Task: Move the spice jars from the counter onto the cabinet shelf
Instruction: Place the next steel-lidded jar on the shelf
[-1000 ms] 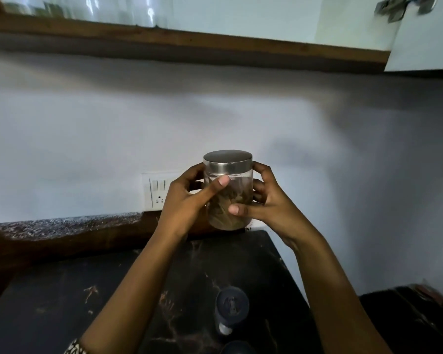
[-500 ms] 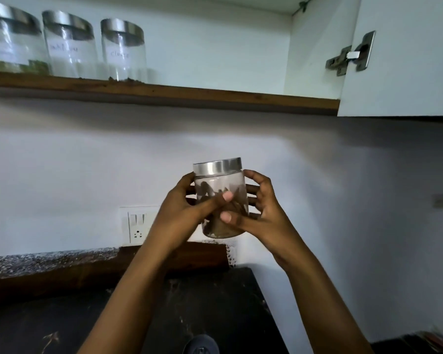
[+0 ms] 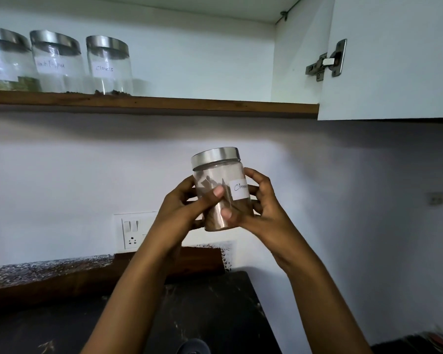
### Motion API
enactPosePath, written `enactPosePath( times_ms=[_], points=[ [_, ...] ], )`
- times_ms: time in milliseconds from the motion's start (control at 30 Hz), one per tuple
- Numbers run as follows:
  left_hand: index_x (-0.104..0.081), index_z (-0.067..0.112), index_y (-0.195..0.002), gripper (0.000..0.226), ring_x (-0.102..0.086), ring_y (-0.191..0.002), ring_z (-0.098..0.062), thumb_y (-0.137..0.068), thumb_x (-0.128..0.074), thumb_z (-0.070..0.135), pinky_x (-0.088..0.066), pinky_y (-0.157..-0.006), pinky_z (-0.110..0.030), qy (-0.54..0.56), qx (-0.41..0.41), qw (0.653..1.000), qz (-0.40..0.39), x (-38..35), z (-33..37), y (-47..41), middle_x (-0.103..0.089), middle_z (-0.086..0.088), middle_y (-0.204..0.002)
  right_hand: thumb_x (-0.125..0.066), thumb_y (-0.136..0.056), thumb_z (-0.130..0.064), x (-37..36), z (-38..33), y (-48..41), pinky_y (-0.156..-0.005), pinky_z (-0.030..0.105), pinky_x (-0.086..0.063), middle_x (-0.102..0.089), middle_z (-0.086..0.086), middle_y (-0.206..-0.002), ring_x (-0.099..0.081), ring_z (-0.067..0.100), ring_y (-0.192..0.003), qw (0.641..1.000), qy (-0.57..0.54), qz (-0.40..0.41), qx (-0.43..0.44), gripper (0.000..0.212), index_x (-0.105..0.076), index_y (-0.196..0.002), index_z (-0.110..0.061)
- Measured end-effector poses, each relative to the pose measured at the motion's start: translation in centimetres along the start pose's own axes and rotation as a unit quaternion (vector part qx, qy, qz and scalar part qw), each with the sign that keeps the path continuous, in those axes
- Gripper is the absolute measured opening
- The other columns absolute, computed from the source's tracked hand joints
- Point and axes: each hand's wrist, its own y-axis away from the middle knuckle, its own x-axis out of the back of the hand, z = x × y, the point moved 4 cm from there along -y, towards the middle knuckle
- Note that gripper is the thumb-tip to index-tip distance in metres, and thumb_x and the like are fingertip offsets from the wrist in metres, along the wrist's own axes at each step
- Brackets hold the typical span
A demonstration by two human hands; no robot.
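Note:
A clear glass spice jar with a steel lid and a white handwritten label hangs in mid air in front of the wall, holding brown bark pieces. My left hand wraps its left side, thumb across the front. My right hand grips its right side and lower front. Above, the wooden cabinet shelf carries three steel-lidded jars at its left end: one with green contents, one labelled jar, and a clear jar marked cloves.
The shelf to the right of the cloves jar is bare. The open white cabinet door with its hinge stands at the upper right. A wall socket sits below left. A dark lid shows on the black counter.
The view has tilted upward, bringing the shelf and its jars into sight. Both hands have raised the jar and turned it, so its white label now faces me.

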Motion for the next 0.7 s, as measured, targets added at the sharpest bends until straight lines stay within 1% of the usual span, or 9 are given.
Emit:
enactPosePath(
  times_ms=[67, 100, 233, 333, 433, 500, 567, 633, 700],
  points=[
    [-0.064, 0.023, -0.115, 0.048, -0.068, -0.102, -0.018, -0.071, -0.075, 0.039, -0.058, -0.075, -0.037, 0.020, 0.020, 0.999, -0.035, -0.1, -0.1, -0.2, -0.071, -0.001, -0.111, -0.076, -0.067, -0.038, 0.5, 0.3, 0.1, -0.098, 0.033, -0.049, -0.053, -0.008, -0.128, -0.055, 0.011, -0.117, 0.998, -0.048, -0.028, -0.030, 0.080, -0.031, -0.133, -0.049],
    [-0.064, 0.022, -0.115, 0.048, -0.067, -0.105, -0.020, -0.072, -0.073, 0.039, -0.058, -0.078, -0.040, 0.028, 0.025, 0.998, -0.045, -0.3, -0.2, -0.3, -0.071, -0.002, -0.111, -0.078, -0.067, -0.037, 0.6, 0.3, 0.3, -0.100, 0.035, -0.048, -0.054, -0.004, -0.128, -0.055, 0.014, -0.117, 0.997, -0.063, -0.034, -0.040, 0.080, -0.033, -0.132, -0.049],
    [-0.056, 0.027, -0.126, 0.061, -0.066, -0.105, -0.015, -0.069, -0.065, 0.046, -0.059, -0.078, -0.034, 0.020, 0.015, 1.000, -0.007, -1.4, -0.3, 0.0, -0.068, -0.001, -0.115, -0.079, -0.062, -0.035, 1.1, 0.1, 0.5, -0.083, 0.019, -0.051, -0.054, -0.013, -0.120, -0.058, 0.004, -0.104, 0.997, -0.052, 0.046, -0.025, 0.079, -0.035, -0.126, -0.050],
    [-0.057, 0.031, -0.121, 0.059, -0.070, -0.092, -0.008, -0.065, -0.067, 0.044, -0.059, -0.070, -0.025, 0.028, -0.015, 0.999, 0.022, -2.0, -0.2, 0.6, -0.067, 0.001, -0.110, -0.081, -0.066, -0.031, 0.9, -0.1, 0.7, -0.083, 0.019, -0.051, -0.048, -0.020, -0.119, -0.056, 0.001, -0.103, 0.997, -0.001, 0.071, -0.007, 0.086, -0.029, -0.132, -0.048],
    [-0.059, 0.027, -0.121, 0.058, -0.070, -0.095, -0.012, -0.065, -0.068, 0.040, -0.058, -0.072, -0.028, 0.063, -0.008, 0.998, 0.026, -2.2, -0.4, 0.6, -0.070, 0.001, -0.107, -0.075, -0.061, -0.042, 1.3, -0.8, 0.9, -0.085, 0.019, -0.050, -0.046, -0.027, -0.116, -0.054, -0.002, -0.104, 0.999, 0.015, 0.053, -0.002, 0.087, -0.027, -0.134, -0.047],
    [-0.061, 0.025, -0.119, 0.055, -0.068, -0.101, -0.017, -0.067, -0.067, 0.038, -0.056, -0.076, -0.033, 0.079, -0.005, 0.996, 0.029, -2.0, -0.5, 0.5, -0.071, 0.001, -0.106, -0.069, -0.061, -0.047, 2.1, -1.0, 1.0, -0.086, 0.020, -0.049, -0.049, -0.026, -0.120, -0.054, 0.000, -0.108, 0.999, -0.009, 0.040, -0.011, 0.082, -0.032, -0.134, -0.045],
    [-0.062, 0.025, -0.117, 0.050, -0.067, -0.103, -0.018, -0.068, -0.065, 0.037, -0.055, -0.076, -0.032, 0.089, -0.006, 0.996, 0.029, -2.0, -0.4, 0.5, -0.071, 0.002, -0.102, -0.069, -0.062, -0.043, 2.8, -0.8, 0.9, -0.089, 0.024, -0.050, -0.055, -0.016, -0.126, -0.056, 0.007, -0.113, 0.998, -0.050, 0.029, -0.028, 0.080, -0.039, -0.135, -0.036],
    [-0.062, 0.030, -0.114, 0.045, -0.067, -0.101, -0.014, -0.069, -0.064, 0.037, -0.055, -0.076, -0.030, 0.079, -0.020, 0.996, 0.025, -2.2, -0.1, 0.6, -0.074, 0.009, -0.095, -0.071, -0.062, -0.038, 3.2, -0.6, 0.9, -0.086, 0.024, -0.052, -0.061, -0.010, -0.124, -0.060, 0.010, -0.113, 0.997, -0.067, 0.018, -0.037, 0.072, -0.049, -0.130, -0.029],
    [-0.057, 0.035, -0.117, 0.046, -0.068, -0.098, -0.008, -0.072, -0.065, 0.039, -0.054, -0.080, -0.028, 0.061, -0.036, 0.997, 0.016, -2.5, 0.1, 0.8, -0.074, 0.014, -0.093, -0.072, -0.060, -0.038, 3.4, -0.8, 0.9, -0.085, 0.023, -0.052, -0.063, -0.012, -0.121, -0.060, 0.010, -0.112, 0.998, -0.056, 0.026, -0.034, 0.068, -0.053, -0.125, -0.028]
  ],
)
